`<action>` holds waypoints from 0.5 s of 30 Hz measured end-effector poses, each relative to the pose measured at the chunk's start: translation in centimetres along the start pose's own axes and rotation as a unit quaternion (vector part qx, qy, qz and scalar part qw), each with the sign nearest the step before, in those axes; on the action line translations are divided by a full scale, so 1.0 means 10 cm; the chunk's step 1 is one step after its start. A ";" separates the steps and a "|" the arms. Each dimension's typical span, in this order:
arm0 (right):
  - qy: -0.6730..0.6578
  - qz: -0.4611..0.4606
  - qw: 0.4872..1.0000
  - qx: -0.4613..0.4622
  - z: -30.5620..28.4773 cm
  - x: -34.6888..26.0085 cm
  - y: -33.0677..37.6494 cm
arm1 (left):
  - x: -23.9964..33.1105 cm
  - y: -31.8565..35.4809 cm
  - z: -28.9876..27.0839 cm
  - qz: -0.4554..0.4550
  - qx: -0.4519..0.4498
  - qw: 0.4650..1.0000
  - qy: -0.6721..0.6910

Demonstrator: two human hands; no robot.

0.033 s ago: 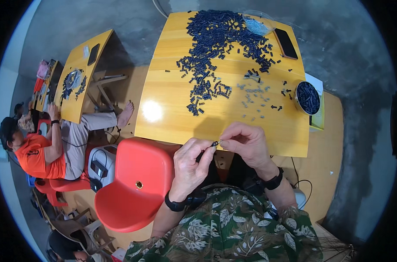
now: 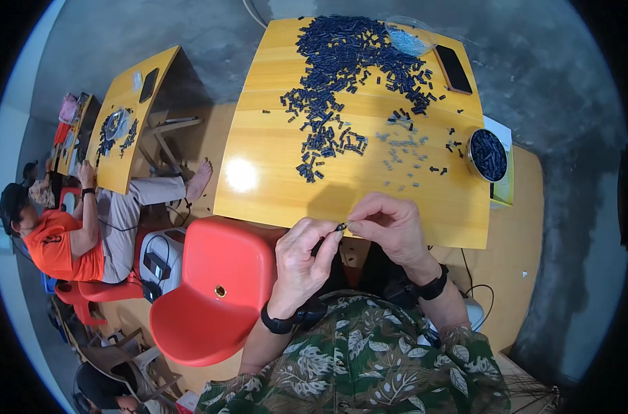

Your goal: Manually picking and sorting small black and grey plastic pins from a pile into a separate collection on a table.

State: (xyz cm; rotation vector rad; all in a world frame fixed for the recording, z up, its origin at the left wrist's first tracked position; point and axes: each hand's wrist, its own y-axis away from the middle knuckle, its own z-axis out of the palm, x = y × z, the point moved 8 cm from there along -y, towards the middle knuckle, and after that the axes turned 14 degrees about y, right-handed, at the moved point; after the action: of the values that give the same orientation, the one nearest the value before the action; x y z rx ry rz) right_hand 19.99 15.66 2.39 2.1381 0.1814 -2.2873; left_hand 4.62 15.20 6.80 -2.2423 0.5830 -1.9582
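At far left a co-worker [image 2: 48, 238] in an orange shirt sat at a second counter [image 2: 131, 148] with its own dark parts. Nearer, a red chair [image 2: 214, 290] stood empty just beside the person's left forearm. The left hand [image 2: 301, 259] was raised at the near edge of the counter [image 2: 272, 179], its fingers [image 2: 331, 238] pinched shut on a small black part [image 2: 341, 225]. The right hand [image 2: 390, 224] met it from the other side, fingertips closed against the same part's end, so both hands held it between them above the counter's edge. Whether a second piece sat inside the right fingers could not be told. Farther back lay the pile [image 2: 341, 62] of black parts, a scatter of small grey bits [image 2: 404, 155], a phone [image 2: 454, 69] and a round tin [image 2: 488, 155] at the right edge. The likely risk was a slip: the part was tiny and held over the edge, so a loosened pinch could have dropped it into the lap or onto the floor.
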 end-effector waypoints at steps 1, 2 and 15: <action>-0.001 0.000 1.000 -0.002 0.01 0.00 0.00 | 0.00 0.00 0.00 0.000 0.001 1.000 -0.001; 0.010 -0.001 1.000 -0.003 0.00 0.00 0.00 | 0.02 0.00 0.00 0.012 -0.002 1.000 -0.017; -0.012 -0.043 0.999 0.007 0.01 -0.04 0.02 | 0.17 -0.03 0.06 0.086 -0.024 0.991 -0.096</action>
State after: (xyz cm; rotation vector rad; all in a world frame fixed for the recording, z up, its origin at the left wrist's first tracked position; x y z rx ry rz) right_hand 19.90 15.44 2.78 2.1503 0.2612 -2.3649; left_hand 5.44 14.76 8.33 -2.2884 0.7768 -1.6423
